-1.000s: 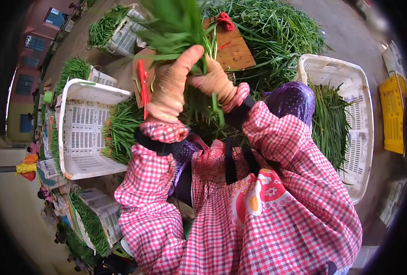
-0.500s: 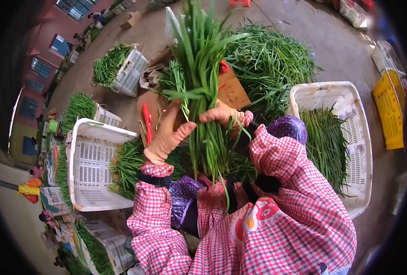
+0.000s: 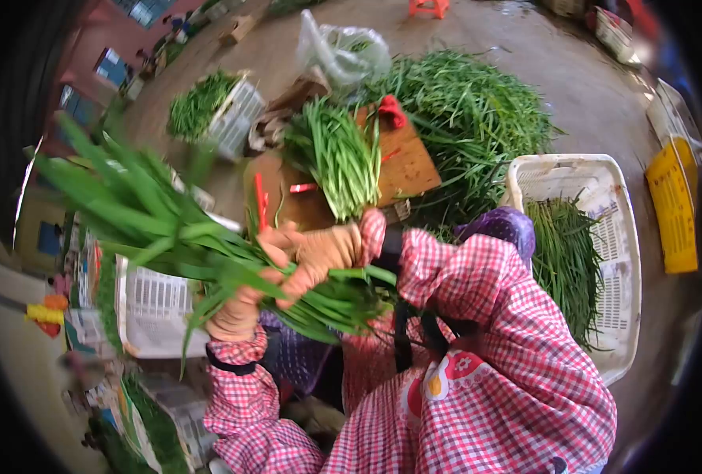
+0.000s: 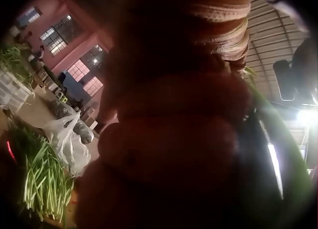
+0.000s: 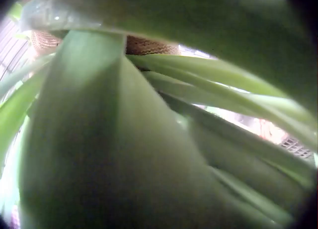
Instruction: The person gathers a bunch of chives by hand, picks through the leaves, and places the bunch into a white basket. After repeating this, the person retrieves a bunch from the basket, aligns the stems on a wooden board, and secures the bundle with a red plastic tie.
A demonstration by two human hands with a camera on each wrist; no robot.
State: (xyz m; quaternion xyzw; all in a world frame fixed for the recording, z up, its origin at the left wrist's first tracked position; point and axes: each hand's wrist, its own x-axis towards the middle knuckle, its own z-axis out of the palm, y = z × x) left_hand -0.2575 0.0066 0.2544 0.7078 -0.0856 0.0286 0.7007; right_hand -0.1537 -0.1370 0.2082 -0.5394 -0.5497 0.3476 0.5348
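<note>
A bunch of long green leaves [image 3: 165, 229] lies slanted across the front of the body, its broad leaves fanning out to the upper left. My left hand [image 3: 236, 314] grips it from below, and my right hand [image 3: 319, 257] holds it from above with bent fingers. A second bunch, with pale stems [image 3: 343, 162], rests on a wooden board [image 3: 414, 162] beyond the hands. Dark, blurred fingers [image 4: 164, 134] fill the middle of the left wrist view, where the second bunch [image 4: 44, 184] shows at lower left. Close leaves [image 5: 99, 139] cover most of the right wrist view.
White crates stand at left [image 3: 157, 304] and right [image 3: 619, 268], the right one holding greens [image 3: 564, 261]. A large green heap [image 3: 477, 110], a plastic bag [image 3: 347, 55] and a red cloth [image 3: 393, 111] lie beyond. Red strips [image 3: 260, 201] are by the board's left side.
The bunch has swung from upright to slanting left, leafy ends outward. My left hand has moved down and left and now grips it; my right hand has moved left, over it. The board's bunch is more exposed.
</note>
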